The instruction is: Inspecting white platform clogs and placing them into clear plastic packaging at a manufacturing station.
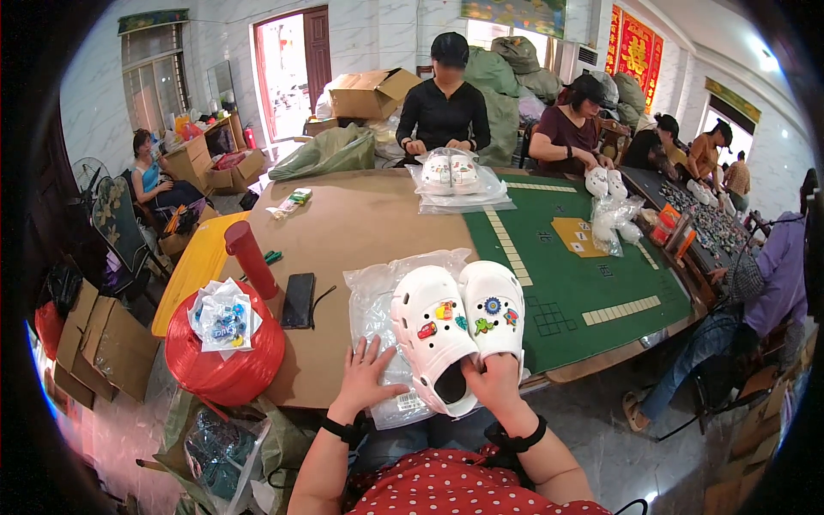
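Observation:
Two white clog shoes (463,322) with small coloured charms on their tops lie side by side on a clear plastic bag (375,300) at the near edge of the table. My left hand (367,378) rests flat with fingers spread on the bag, just left of the left clog. My right hand (489,382) grips the heel end of the pair, thumb at the opening of the left clog. Both wrists wear black bands.
A black phone (299,299) lies left of the bag. A big red twine spool (225,348) with a bag of charms stands at the left. A green mat (566,275) covers the table's right. Other people handle white clogs (451,172) across the table.

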`<state>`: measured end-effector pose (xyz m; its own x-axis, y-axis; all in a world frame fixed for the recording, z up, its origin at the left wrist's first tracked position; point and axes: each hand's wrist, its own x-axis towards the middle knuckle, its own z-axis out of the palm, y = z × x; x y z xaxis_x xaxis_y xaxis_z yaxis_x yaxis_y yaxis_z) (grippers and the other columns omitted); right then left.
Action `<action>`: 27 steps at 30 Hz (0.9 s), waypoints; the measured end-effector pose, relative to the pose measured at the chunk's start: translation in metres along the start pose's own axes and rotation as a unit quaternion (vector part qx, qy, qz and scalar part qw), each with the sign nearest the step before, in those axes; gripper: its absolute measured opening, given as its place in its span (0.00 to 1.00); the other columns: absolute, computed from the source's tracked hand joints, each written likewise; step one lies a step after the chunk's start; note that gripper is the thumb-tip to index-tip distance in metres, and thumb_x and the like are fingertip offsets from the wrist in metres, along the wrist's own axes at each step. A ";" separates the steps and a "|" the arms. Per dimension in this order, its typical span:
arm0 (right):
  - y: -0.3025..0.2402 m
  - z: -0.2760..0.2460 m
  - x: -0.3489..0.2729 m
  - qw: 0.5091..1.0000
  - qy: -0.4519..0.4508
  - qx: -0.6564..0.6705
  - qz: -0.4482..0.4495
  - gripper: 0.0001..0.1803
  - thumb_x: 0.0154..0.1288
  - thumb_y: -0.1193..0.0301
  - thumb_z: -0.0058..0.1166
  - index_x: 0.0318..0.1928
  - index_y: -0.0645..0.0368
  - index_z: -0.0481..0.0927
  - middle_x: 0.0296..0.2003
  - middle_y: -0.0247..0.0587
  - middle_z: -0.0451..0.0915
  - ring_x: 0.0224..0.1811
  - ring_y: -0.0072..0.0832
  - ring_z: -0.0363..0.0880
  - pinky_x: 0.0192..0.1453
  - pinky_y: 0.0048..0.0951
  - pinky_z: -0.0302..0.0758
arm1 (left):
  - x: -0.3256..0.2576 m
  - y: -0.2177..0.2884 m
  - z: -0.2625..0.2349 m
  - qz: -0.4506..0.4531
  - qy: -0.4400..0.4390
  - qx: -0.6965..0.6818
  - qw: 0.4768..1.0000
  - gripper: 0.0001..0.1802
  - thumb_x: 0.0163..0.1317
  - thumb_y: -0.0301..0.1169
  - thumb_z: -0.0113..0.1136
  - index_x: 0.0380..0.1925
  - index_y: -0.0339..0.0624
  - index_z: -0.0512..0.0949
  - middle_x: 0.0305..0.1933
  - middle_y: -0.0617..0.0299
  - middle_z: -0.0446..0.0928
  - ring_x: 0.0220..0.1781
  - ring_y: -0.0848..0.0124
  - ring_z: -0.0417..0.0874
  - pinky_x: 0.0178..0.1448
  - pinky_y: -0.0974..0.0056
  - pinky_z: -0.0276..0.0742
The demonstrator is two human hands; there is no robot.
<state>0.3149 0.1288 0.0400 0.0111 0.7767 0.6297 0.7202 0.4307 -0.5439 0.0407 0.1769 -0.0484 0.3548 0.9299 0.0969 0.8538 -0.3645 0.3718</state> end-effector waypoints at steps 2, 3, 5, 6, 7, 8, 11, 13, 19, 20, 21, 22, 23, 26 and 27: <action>0.000 -0.002 -0.002 1.000 -0.015 0.001 0.009 0.11 0.57 0.69 0.67 0.34 0.65 0.84 0.28 0.55 0.82 0.30 0.56 0.81 0.35 0.50 0.76 | 0.000 0.001 -0.003 -0.001 -0.003 0.000 1.000 0.55 0.48 0.71 0.66 0.74 0.58 0.67 0.83 0.47 0.51 0.85 0.44 0.44 0.83 0.37 0.33; 0.000 -0.002 -0.003 0.999 -0.031 0.002 0.017 0.11 0.58 0.69 0.67 0.35 0.65 0.85 0.29 0.55 0.83 0.31 0.57 0.81 0.36 0.50 0.76 | -0.002 0.002 -0.007 -0.004 -0.001 -0.018 1.000 0.52 0.50 0.66 0.68 0.74 0.57 0.67 0.83 0.48 0.51 0.85 0.44 0.44 0.83 0.37 0.35; 0.001 -0.001 -0.006 1.000 -0.017 0.012 0.001 0.10 0.56 0.69 0.67 0.33 0.64 0.84 0.26 0.52 0.81 0.29 0.55 0.80 0.35 0.50 0.75 | -0.001 -0.001 -0.010 -0.010 0.001 -0.035 0.999 0.50 0.52 0.61 0.70 0.74 0.57 0.67 0.83 0.48 0.51 0.85 0.45 0.44 0.83 0.38 0.36; 0.001 0.001 -0.008 1.000 -0.002 0.020 -0.015 0.09 0.55 0.70 0.67 0.32 0.63 0.83 0.23 0.48 0.80 0.27 0.53 0.79 0.34 0.50 0.74 | 0.002 -0.007 -0.014 -0.019 0.046 -0.180 0.982 0.47 0.54 0.54 0.72 0.73 0.54 0.67 0.83 0.49 0.52 0.85 0.45 0.44 0.83 0.40 0.38; 0.000 0.002 -0.012 1.000 -0.003 0.024 -0.016 0.09 0.55 0.70 0.67 0.32 0.63 0.83 0.23 0.48 0.80 0.27 0.53 0.79 0.34 0.50 0.74 | 0.003 -0.012 -0.017 -0.028 0.090 -0.320 0.943 0.45 0.56 0.47 0.73 0.73 0.52 0.67 0.82 0.49 0.54 0.85 0.46 0.44 0.84 0.42 0.40; 0.000 0.002 -0.015 0.999 -0.010 0.002 -0.037 0.10 0.54 0.71 0.67 0.34 0.63 0.84 0.27 0.49 0.82 0.31 0.54 0.80 0.38 0.50 0.75 | 0.000 -0.016 -0.019 -0.032 0.092 -0.317 0.944 0.45 0.56 0.47 0.73 0.73 0.52 0.67 0.82 0.49 0.54 0.85 0.46 0.44 0.84 0.42 0.40; -0.006 0.010 -0.018 0.996 -0.007 -0.025 -0.084 0.15 0.51 0.72 0.67 0.40 0.62 0.85 0.37 0.52 0.84 0.39 0.56 0.81 0.46 0.52 0.77 | -0.002 0.004 -0.063 0.020 0.222 -0.348 0.910 0.41 0.57 0.36 0.73 0.71 0.44 0.69 0.77 0.51 0.66 0.83 0.52 0.53 0.80 0.47 0.54; -0.002 0.016 -0.027 0.994 -0.065 -0.029 -0.079 0.27 0.52 0.70 0.68 0.55 0.62 0.83 0.54 0.57 0.81 0.57 0.59 0.78 0.65 0.55 0.73 | 0.002 0.030 -0.088 0.008 0.210 -0.392 0.896 0.41 0.57 0.36 0.73 0.71 0.43 0.69 0.76 0.52 0.67 0.80 0.54 0.59 0.79 0.48 0.58; -0.005 0.027 -0.037 0.991 -0.054 -0.044 -0.112 0.29 0.50 0.70 0.69 0.56 0.60 0.83 0.56 0.57 0.80 0.60 0.60 0.77 0.67 0.57 0.72 | 0.031 0.077 -0.106 -0.068 0.194 -0.450 0.869 0.38 0.54 0.35 0.78 0.63 0.34 0.74 0.57 0.53 0.82 0.55 0.67 0.84 0.60 0.63 0.80; -0.006 0.027 -0.037 0.992 -0.053 -0.041 -0.112 0.29 0.50 0.70 0.69 0.56 0.60 0.83 0.56 0.57 0.80 0.60 0.60 0.77 0.67 0.57 0.72 | 0.032 0.078 -0.107 -0.069 0.194 -0.447 0.871 0.38 0.54 0.35 0.78 0.63 0.34 0.74 0.57 0.53 0.82 0.55 0.67 0.84 0.60 0.63 0.80; -0.007 0.026 -0.038 0.991 -0.054 -0.036 -0.113 0.30 0.50 0.70 0.69 0.57 0.59 0.83 0.57 0.57 0.80 0.60 0.60 0.77 0.67 0.58 0.71 | 0.033 0.078 -0.106 -0.075 0.193 -0.437 0.875 0.37 0.54 0.34 0.77 0.62 0.34 0.74 0.57 0.53 0.82 0.55 0.68 0.84 0.60 0.63 0.79; -0.007 0.026 -0.038 0.991 -0.055 -0.031 -0.114 0.30 0.49 0.70 0.69 0.57 0.59 0.82 0.57 0.57 0.79 0.61 0.60 0.76 0.68 0.59 0.70 | 0.034 0.078 -0.105 -0.080 0.191 -0.427 0.880 0.35 0.54 0.33 0.76 0.62 0.34 0.74 0.57 0.53 0.81 0.56 0.68 0.83 0.60 0.62 0.79; -0.006 0.026 -0.038 0.992 -0.066 -0.021 -0.105 0.31 0.49 0.70 0.69 0.58 0.59 0.82 0.58 0.57 0.79 0.62 0.60 0.75 0.69 0.60 0.68 | 0.035 0.079 -0.106 -0.081 0.189 -0.425 0.882 0.35 0.54 0.33 0.76 0.62 0.34 0.74 0.57 0.53 0.81 0.56 0.68 0.83 0.60 0.62 0.79; -0.009 0.024 -0.036 0.993 -0.065 -0.017 -0.097 0.32 0.49 0.70 0.69 0.59 0.58 0.81 0.59 0.57 0.78 0.63 0.59 0.73 0.70 0.60 0.67 | 0.035 0.078 -0.105 -0.074 0.185 -0.425 0.883 0.33 0.56 0.31 0.73 0.62 0.34 0.74 0.56 0.53 0.81 0.56 0.68 0.83 0.61 0.63 0.78; -0.008 0.026 -0.035 0.993 -0.055 -0.003 -0.107 0.33 0.48 0.71 0.69 0.59 0.58 0.81 0.59 0.57 0.78 0.64 0.59 0.73 0.71 0.59 0.66 | 0.036 0.074 -0.104 -0.057 0.179 -0.433 0.882 0.33 0.57 0.30 0.72 0.63 0.34 0.74 0.57 0.53 0.81 0.56 0.69 0.83 0.61 0.63 0.78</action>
<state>0.2908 0.1096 0.0077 -0.2187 0.7137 0.6654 0.7021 0.5887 -0.4006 0.0769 0.1888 0.0784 0.0110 0.9704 0.2414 0.2104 -0.2382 0.9482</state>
